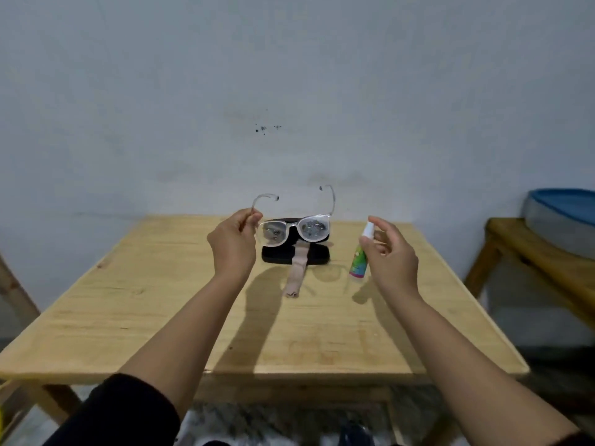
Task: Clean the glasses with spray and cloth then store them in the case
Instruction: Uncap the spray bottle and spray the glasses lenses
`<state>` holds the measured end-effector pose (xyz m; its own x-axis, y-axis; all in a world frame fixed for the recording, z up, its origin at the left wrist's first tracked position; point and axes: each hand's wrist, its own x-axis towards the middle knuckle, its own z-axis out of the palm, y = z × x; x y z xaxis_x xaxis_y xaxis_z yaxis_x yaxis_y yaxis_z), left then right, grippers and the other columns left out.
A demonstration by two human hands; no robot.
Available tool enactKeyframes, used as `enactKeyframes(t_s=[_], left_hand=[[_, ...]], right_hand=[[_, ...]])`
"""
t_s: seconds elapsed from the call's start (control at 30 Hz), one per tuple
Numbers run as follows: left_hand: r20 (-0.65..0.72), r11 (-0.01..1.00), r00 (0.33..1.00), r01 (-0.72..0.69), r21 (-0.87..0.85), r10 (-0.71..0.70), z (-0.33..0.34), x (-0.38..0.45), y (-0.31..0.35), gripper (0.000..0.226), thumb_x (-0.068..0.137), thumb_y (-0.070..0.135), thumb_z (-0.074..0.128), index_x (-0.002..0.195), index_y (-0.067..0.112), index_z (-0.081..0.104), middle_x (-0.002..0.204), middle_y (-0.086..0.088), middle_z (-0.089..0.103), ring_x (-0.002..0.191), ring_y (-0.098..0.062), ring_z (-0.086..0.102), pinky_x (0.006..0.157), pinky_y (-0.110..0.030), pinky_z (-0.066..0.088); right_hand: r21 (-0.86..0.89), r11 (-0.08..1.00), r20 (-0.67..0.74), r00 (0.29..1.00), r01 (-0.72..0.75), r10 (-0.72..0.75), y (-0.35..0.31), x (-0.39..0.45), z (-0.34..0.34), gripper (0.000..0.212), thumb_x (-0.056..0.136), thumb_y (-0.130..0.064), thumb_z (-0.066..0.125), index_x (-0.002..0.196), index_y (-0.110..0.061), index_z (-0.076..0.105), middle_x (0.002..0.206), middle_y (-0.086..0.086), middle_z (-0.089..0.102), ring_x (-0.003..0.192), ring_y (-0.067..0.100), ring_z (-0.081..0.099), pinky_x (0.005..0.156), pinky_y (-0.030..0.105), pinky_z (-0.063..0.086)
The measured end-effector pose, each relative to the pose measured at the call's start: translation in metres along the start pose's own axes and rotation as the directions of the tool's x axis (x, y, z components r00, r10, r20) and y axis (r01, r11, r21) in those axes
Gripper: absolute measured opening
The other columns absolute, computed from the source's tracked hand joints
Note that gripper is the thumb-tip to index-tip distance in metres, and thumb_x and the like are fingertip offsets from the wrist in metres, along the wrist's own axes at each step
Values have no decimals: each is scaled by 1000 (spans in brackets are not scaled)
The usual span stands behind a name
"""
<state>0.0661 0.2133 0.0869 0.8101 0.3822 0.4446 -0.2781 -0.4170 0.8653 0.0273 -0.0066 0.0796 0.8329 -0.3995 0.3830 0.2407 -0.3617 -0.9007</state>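
My left hand (233, 244) holds up clear-framed glasses (294, 231) by one temple arm, lenses facing me and smeared with droplets, both arms unfolded. My right hand (388, 254) holds a small spray bottle (361, 252) with a white nozzle and a green and pink label, index finger raised over the nozzle, which sits to the right of the glasses. Behind the glasses, a black glasses case (318, 254) lies open on the wooden table (161, 300). A beige cloth (297, 275) drapes out of the case onto the table.
The table stands against a pale blue wall. To the right is a wooden bench (541, 255) carrying a grey and blue basin (563, 217). A wooden frame piece shows at the far left edge.
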Motion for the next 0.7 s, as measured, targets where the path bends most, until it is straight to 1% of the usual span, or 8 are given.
enactKeyframes(t_s=[0.07,0.2,0.33,0.47,0.53,0.6,0.63,0.7], left_hand=[[22,1000,1000,-13,-17,14,12,-5,4,17,91,19,54,91,14,70,76,1,66,80,-21,65,80,-24,43],[61,1000,998,-6,-17,7,34,-15,10,18,92,19,53,92,14,70,83,-3,70,82,-16,63,74,-15,37],[93,999,996,-14,-32,17,52,-27,17,20,92,18,52,98,12,71,95,-7,72,87,-17,63,75,-15,36],[126,999,991,-32,-13,33,64,-38,22,22,93,21,52,100,13,71,93,-8,72,84,-17,59,76,-20,36],[138,999,990,-26,-24,29,69,-42,24,22,92,22,53,101,13,71,96,-9,72,89,-20,62,80,-22,38],[150,999,988,-27,-36,32,73,-46,27,22,92,20,53,102,11,70,99,-7,72,89,-14,60,77,-12,35],[155,999,987,-30,-38,35,74,-47,28,22,92,19,53,102,10,70,100,-6,72,88,-10,58,72,-5,33],[168,999,985,-35,-38,41,77,-50,28,22,92,19,53,102,10,70,100,-6,72,87,-9,56,68,-2,32]], right_hand=[[-15,1000,-55,998,14,-15,3,2,-22,33,85,-14,64,116,-25,63,97,-6,63,79,-3,59,81,14,48],[-110,993,-137,989,50,-65,7,2,-65,31,84,-13,65,114,-23,65,100,-3,66,85,7,62,72,0,44],[-179,984,-188,981,21,-55,15,-8,-108,32,85,-14,65,116,-23,64,101,-6,65,90,6,61,80,17,50],[-271,962,-205,978,-26,-31,34,-25,-141,36,87,-15,63,123,-20,60,106,-8,62,93,3,57,71,7,44],[-329,943,-210,977,-40,-32,47,-33,-149,37,87,-14,64,123,-20,60,107,-2,66,92,5,58,76,15,48],[-367,929,-210,977,-51,-30,59,-38,-154,37,87,-13,64,123,-20,60,109,4,69,92,7,59,80,24,50],[-379,924,-208,978,-56,-27,63,-40,-156,37,87,-13,63,123,-19,60,110,5,69,92,8,59,79,25,50],[-387,919,-192,981,-72,-4,69,-43,-159,37,88,-14,62,124,-20,58,111,7,68,94,9,60,76,25,51]])
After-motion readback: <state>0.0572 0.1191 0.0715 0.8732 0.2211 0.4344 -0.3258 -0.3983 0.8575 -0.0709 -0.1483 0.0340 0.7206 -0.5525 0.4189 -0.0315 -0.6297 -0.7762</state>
